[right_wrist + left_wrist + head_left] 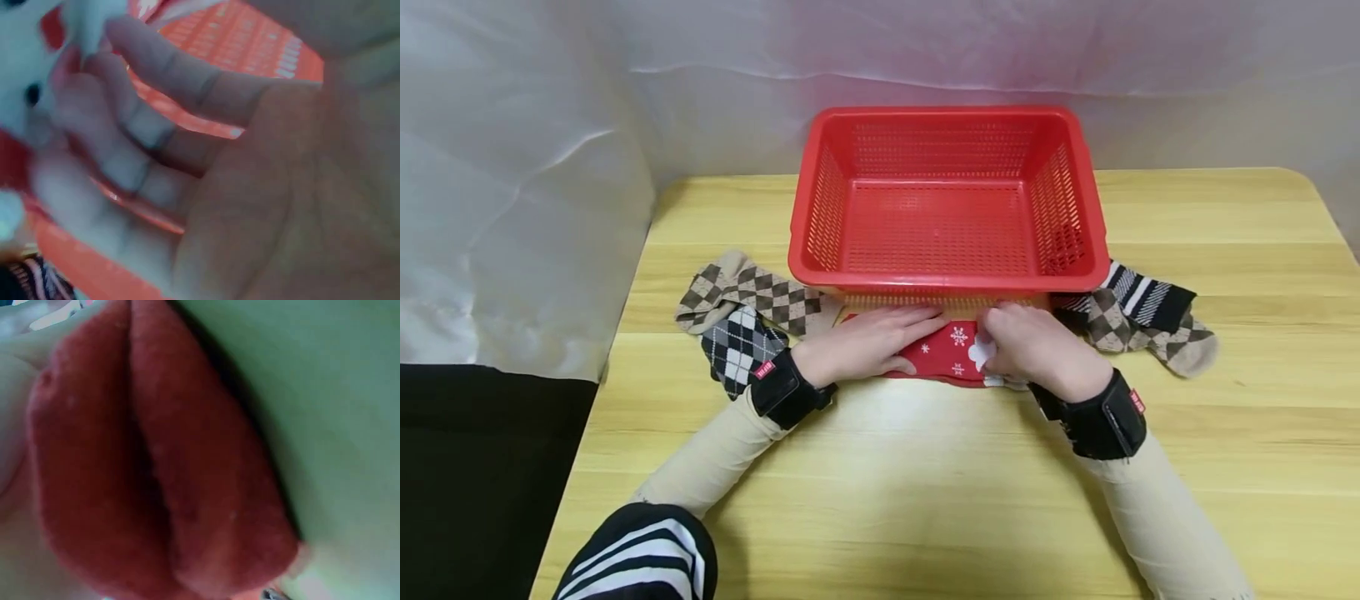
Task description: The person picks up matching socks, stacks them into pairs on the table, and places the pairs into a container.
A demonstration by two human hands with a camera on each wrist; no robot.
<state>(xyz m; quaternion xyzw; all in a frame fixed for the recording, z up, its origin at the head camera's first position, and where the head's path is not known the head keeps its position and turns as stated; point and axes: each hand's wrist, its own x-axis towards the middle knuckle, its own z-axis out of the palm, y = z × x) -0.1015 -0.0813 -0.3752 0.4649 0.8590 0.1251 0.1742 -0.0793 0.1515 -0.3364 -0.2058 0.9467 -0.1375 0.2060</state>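
Observation:
A red sock point(943, 346) with white snowflakes and a white figure near its right end lies flat on the table. My left hand point(868, 342) rests on its left part, fingers straight. At the right end my right hand point(1030, 346) pinches the sock by its white patterned part, with bent fingers. Close up in the left wrist view, the red cloth point(206, 456) shows two thick layers; whether these are one sock or two, I cannot tell. The right wrist view has the curled fingers point(119, 137) against the white patterned cloth point(25, 69).
A red plastic basket point(936, 282) stands just behind the sock. To the left lie a beige-brown argyle sock point(767, 296) and a black-grey argyle sock point(741, 346). On the right, a black-and-white striped sock point(1153, 292) lies over another brown argyle sock point(1180, 346), both beside the basket.

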